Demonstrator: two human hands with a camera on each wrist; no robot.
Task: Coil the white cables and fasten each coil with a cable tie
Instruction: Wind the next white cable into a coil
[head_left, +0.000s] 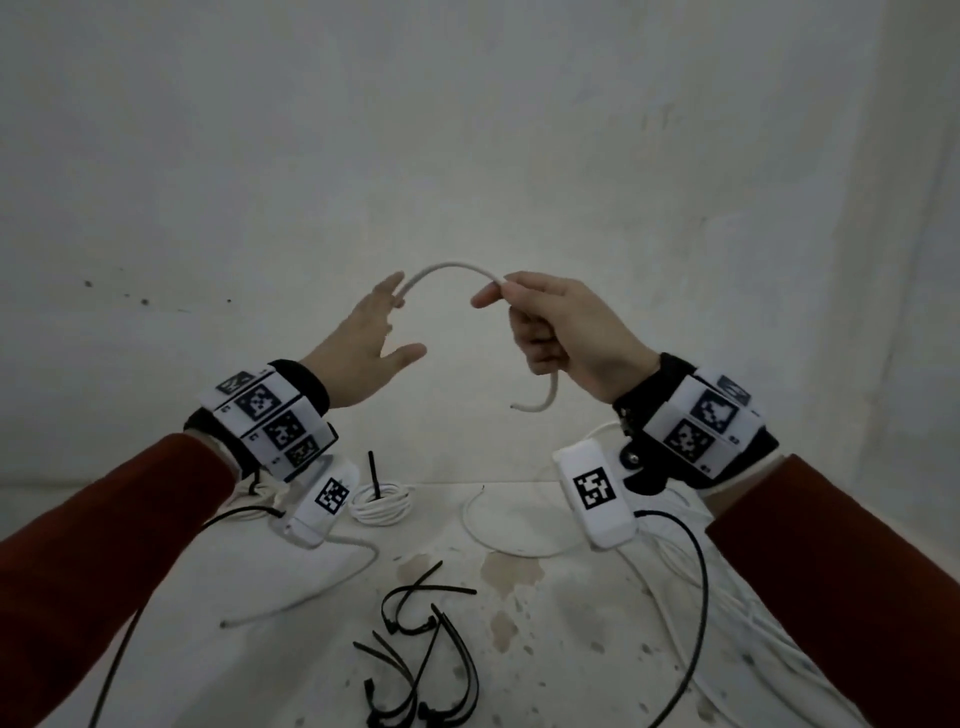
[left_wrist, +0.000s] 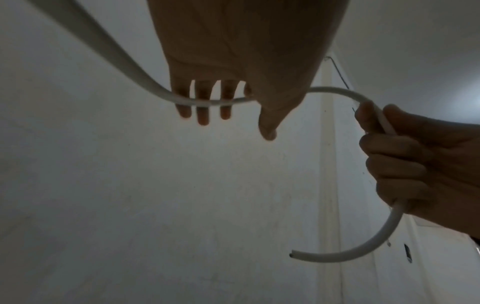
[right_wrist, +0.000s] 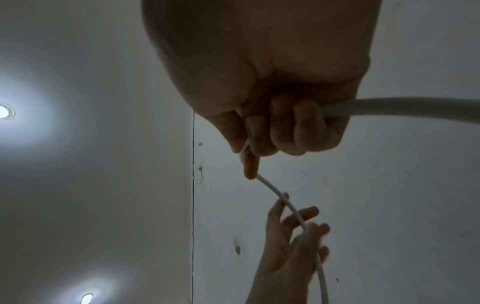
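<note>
At about 7 o'clock on the table, one finished coil lies with a black tie standing from it, so one cable looks done. The left hand is spread flat, fingers straight, the white cable draped across them. At 3 o'clock from it, the right hand grips the cable's end in a fist. Loose cable ties wait at 6 o'clock; this coil is barely begun.
</note>
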